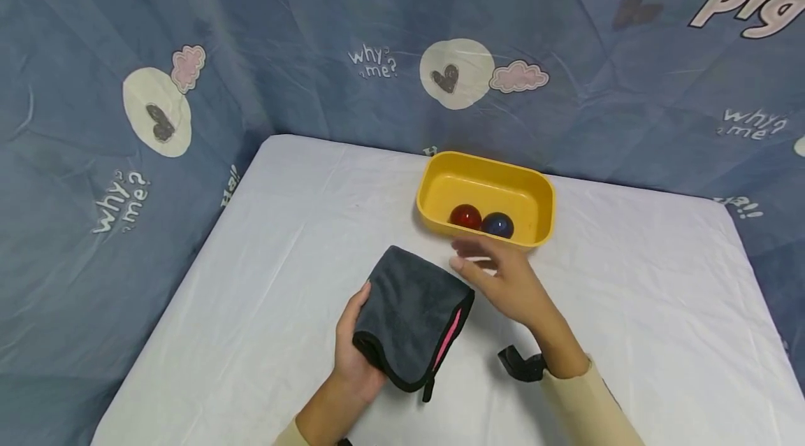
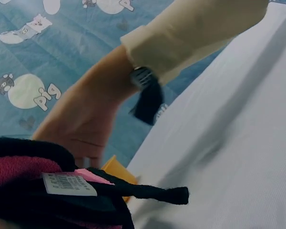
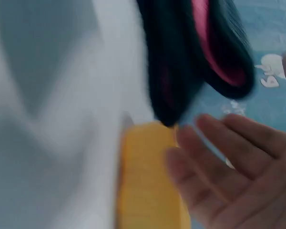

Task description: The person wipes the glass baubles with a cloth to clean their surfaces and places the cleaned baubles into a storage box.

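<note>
A folded dark grey cloth [image 1: 411,313] with black edging and a pink inner side is held up over the table by my left hand [image 1: 357,355], thumb on its face and the other fingers hidden beneath. A white label [image 2: 69,184] and a black hanging loop [image 2: 157,192] show at its edge in the left wrist view. My right hand [image 1: 499,278] is to the right of the cloth, its fingers extended and holding nothing. Just beyond that hand is a yellow tray [image 1: 487,165], with a red ball [image 1: 466,216] and a dark blue ball [image 1: 497,224] inside, side by side.
A white sheet [image 1: 251,334] covers the table. Behind it and on the left hangs a blue printed curtain [image 1: 352,5]. A black strap [image 1: 522,364] dangles from the right wrist.
</note>
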`<action>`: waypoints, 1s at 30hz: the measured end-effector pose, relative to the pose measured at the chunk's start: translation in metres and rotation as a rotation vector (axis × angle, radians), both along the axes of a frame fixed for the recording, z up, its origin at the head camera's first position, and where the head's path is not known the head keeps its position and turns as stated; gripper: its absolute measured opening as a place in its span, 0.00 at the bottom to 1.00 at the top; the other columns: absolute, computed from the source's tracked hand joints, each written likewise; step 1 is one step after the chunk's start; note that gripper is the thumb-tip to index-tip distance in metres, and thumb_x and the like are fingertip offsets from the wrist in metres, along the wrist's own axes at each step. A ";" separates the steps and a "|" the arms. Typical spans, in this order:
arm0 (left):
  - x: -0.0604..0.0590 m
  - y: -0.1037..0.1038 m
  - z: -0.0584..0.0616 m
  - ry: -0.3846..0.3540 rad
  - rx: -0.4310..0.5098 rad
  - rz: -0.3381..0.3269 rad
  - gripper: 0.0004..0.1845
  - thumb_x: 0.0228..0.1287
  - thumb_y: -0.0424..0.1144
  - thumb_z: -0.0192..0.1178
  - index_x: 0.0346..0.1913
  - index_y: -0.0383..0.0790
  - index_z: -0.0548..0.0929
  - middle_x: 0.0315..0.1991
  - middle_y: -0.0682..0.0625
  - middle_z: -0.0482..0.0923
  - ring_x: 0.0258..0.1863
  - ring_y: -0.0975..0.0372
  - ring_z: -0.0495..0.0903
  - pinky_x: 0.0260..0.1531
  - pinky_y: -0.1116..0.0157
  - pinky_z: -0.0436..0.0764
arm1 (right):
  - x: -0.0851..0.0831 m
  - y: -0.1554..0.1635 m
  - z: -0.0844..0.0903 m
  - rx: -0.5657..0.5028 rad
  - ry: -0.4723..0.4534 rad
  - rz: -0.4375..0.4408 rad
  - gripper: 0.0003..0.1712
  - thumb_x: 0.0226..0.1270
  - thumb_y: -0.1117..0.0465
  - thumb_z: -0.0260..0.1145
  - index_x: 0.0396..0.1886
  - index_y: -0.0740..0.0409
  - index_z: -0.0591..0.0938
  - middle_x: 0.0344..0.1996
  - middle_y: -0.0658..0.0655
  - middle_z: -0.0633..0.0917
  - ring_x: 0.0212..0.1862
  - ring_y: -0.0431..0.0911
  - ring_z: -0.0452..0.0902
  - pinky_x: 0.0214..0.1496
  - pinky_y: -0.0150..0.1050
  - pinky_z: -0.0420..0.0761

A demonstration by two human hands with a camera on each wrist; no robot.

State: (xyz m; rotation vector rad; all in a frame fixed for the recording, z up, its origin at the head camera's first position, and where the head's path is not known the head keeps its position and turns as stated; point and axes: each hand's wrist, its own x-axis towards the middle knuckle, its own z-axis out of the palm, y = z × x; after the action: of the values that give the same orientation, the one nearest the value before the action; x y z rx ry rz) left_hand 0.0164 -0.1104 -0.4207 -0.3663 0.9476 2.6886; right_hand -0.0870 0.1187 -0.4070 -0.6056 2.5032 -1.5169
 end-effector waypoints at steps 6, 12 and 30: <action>0.003 -0.003 0.001 0.024 -0.002 -0.028 0.27 0.81 0.59 0.40 0.72 0.48 0.66 0.61 0.52 0.72 0.57 0.60 0.76 0.60 0.62 0.77 | 0.019 -0.001 -0.016 0.033 -0.209 0.152 0.19 0.76 0.48 0.68 0.57 0.54 0.86 0.46 0.50 0.88 0.46 0.47 0.83 0.50 0.43 0.82; 0.006 -0.007 0.000 -0.002 -0.025 -0.040 0.29 0.81 0.58 0.42 0.75 0.47 0.64 0.63 0.52 0.71 0.59 0.60 0.75 0.63 0.62 0.75 | 0.028 -0.003 -0.023 -0.080 -0.295 0.117 0.10 0.77 0.52 0.68 0.43 0.53 0.87 0.32 0.51 0.86 0.36 0.49 0.80 0.41 0.38 0.77; 0.010 -0.063 -0.016 -0.084 -0.259 -0.270 0.32 0.81 0.36 0.48 0.80 0.28 0.52 0.65 0.45 0.72 0.57 0.59 0.81 0.55 0.64 0.82 | 0.027 -0.010 -0.030 -0.137 -0.407 0.007 0.17 0.78 0.53 0.67 0.53 0.62 0.85 0.37 0.57 0.88 0.39 0.51 0.82 0.44 0.40 0.84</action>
State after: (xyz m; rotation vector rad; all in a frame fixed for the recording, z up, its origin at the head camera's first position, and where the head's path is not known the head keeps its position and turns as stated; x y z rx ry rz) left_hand 0.0263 -0.1737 -0.4368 -0.3704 1.2274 2.2975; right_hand -0.0600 0.1084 -0.4373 -0.2840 2.1049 -1.6272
